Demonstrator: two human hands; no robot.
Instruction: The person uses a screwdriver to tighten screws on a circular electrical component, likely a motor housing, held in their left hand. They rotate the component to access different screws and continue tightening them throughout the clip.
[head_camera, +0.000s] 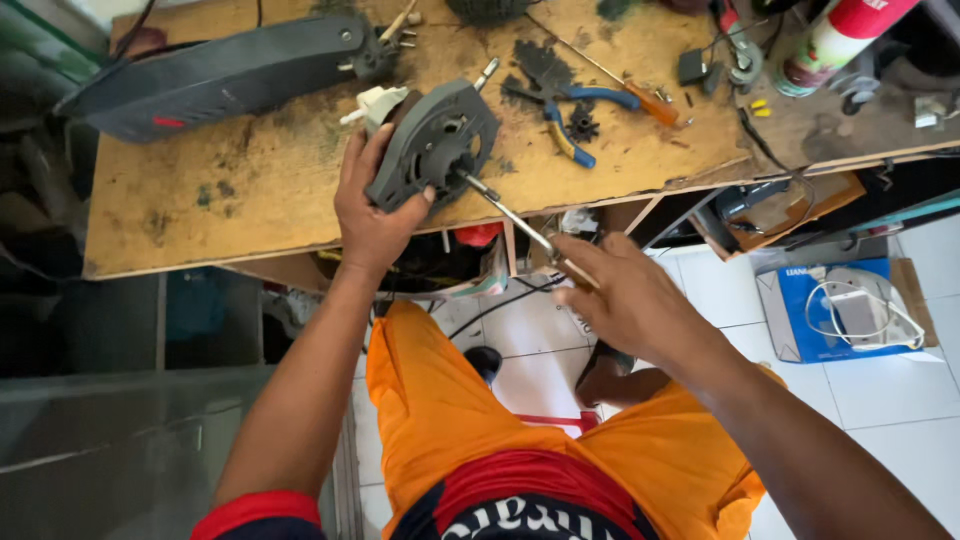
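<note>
At the near edge of the worn wooden desk (250, 190), the left hand (372, 205) is clamped on the rim of a grey round plastic motor housing (432, 145); it looks rigid, moderately heavy, best held by that rim. The right hand (625, 300) pinches a slim metal screwdriver (515, 222), its tip at the hub.

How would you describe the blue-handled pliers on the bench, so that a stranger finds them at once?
Start at the worn wooden workbench and look to the right of the grey round motor housing that the left hand grips. The pliers lie flat there, beside a small black gear. Their blue handles set them apart from the orange-handled screwdriver just behind them.
</note>
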